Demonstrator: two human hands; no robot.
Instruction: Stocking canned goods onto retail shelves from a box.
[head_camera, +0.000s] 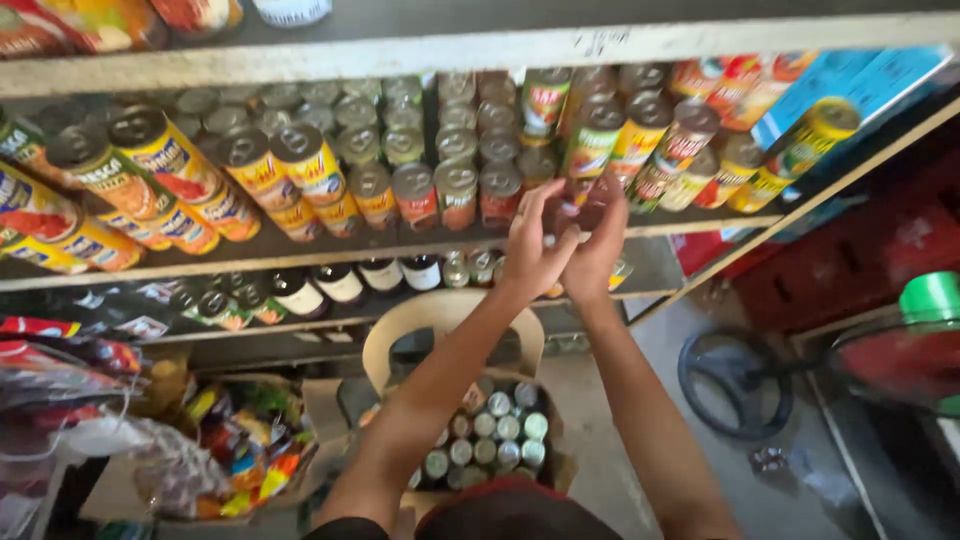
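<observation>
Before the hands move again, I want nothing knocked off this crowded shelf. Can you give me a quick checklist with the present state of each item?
1. Left hand raised at the shelf edge: ok.
2. Right hand beside it, the two touching: ok.
3. What the hands hold: cannot tell, the spot between them is blurred.
4. Cans in the front row standing in line, none tipping: ok.
5. Free gap in the row behind the hands: cannot tell, the hands cover it.
6. Box of cans below on the plastic chair, sitting level: ok.
</observation>
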